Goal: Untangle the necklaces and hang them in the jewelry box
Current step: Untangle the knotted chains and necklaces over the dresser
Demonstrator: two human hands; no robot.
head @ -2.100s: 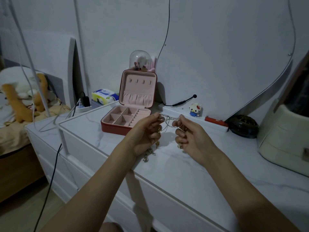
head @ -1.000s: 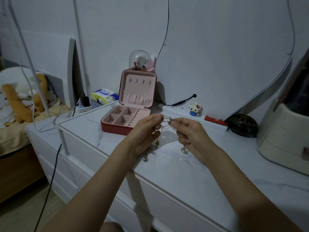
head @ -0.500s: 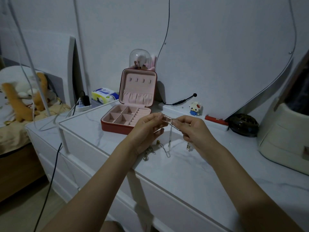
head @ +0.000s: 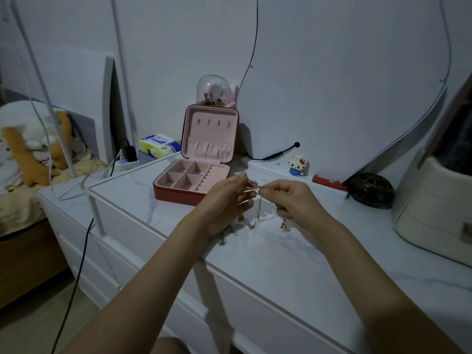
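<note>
A block-built cat figure is standing near a tissue pack (possibly wipes) on the worktop.

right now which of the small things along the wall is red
The flat red bar, lying between the block figure and the dark round object.

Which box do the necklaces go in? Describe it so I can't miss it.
On the white dresser, against the wall beyond the hands, stands an open jewelry box. It is red outside and pink inside, and its upright lid has a row of small hooks.
</note>
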